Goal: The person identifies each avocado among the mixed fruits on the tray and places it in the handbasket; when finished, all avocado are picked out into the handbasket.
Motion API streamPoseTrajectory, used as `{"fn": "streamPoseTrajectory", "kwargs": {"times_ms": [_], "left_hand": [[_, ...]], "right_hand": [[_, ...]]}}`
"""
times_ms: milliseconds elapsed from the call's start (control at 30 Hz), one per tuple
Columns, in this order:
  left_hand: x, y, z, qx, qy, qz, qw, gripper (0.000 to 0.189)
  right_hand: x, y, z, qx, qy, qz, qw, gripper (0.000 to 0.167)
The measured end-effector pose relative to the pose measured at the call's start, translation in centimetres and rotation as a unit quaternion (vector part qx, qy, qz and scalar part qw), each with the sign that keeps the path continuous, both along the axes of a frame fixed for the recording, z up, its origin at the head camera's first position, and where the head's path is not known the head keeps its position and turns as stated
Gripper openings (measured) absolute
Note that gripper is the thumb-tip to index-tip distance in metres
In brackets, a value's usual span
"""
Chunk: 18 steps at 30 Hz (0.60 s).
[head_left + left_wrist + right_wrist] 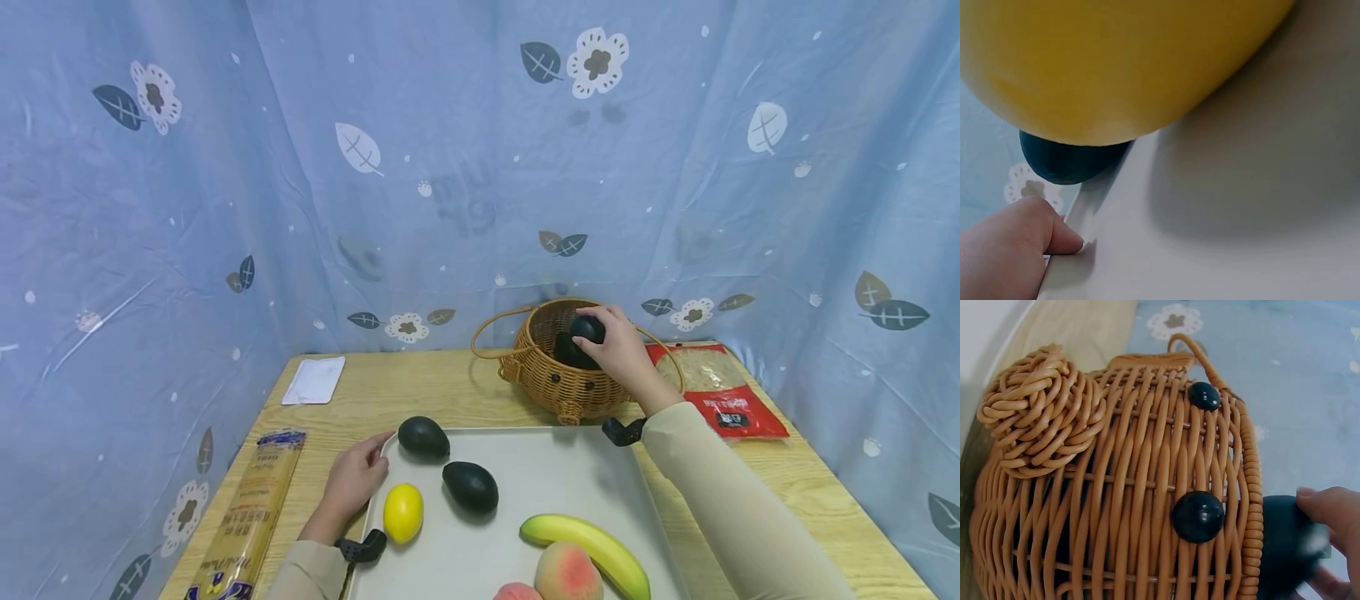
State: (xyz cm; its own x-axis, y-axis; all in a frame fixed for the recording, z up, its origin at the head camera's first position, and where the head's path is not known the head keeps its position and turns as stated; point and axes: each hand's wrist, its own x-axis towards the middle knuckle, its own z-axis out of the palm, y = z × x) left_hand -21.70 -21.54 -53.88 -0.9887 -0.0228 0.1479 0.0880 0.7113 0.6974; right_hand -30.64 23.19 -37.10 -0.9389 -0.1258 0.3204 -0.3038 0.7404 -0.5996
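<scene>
At the mouth of the wicker basket (543, 379), my right hand (621, 346) holds a dark avocado (587, 328) between thumb and fingers. Another dark fruit (572, 353) sits inside, partly hidden. The right wrist view shows the held avocado (1288, 544) beside the woven rim, with the basket's bead eyes and snout close up. My left hand (356, 476) grips the left rim of the white tray (547, 475); its thumb (1063, 239) lies over the edge. Two avocados and a yellow lemon (403, 512) rest in the tray near that hand.
A banana (592, 546) and two peaches lie at the tray's near side, cut by the frame edge. A red food packet (731, 408) lies right of the basket. To the left are a noodle packet (251, 508) and a small white packet (313, 381). A blue curtain hangs behind.
</scene>
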Motion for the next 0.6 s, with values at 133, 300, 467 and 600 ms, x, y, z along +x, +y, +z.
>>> {"fn": "streamPoseTrajectory", "kwargs": {"times_ms": [133,300,467,600], "left_hand": [[0.0,-0.1,-0.1,-0.003,0.001,0.002,1.0,0.046],[0.1,-0.2,-0.2,-0.003,-0.005,0.002,1.0,0.047],[-0.1,-0.2,-0.3,-0.003,-0.003,0.002,1.0,0.047],[-0.3,-0.2,-0.5,-0.007,0.003,0.001,1.0,0.048]], "right_hand": [[0.4,-0.4,0.1,0.002,0.013,0.001,0.9999,0.05],[2.2,-3.0,0.9,0.015,0.051,0.058,0.9969,0.043],[4.4,-6.7,1.0,0.039,0.072,0.146,0.9858,0.038],[5.8,-9.1,0.5,0.063,0.078,0.21,0.9726,0.037]]}}
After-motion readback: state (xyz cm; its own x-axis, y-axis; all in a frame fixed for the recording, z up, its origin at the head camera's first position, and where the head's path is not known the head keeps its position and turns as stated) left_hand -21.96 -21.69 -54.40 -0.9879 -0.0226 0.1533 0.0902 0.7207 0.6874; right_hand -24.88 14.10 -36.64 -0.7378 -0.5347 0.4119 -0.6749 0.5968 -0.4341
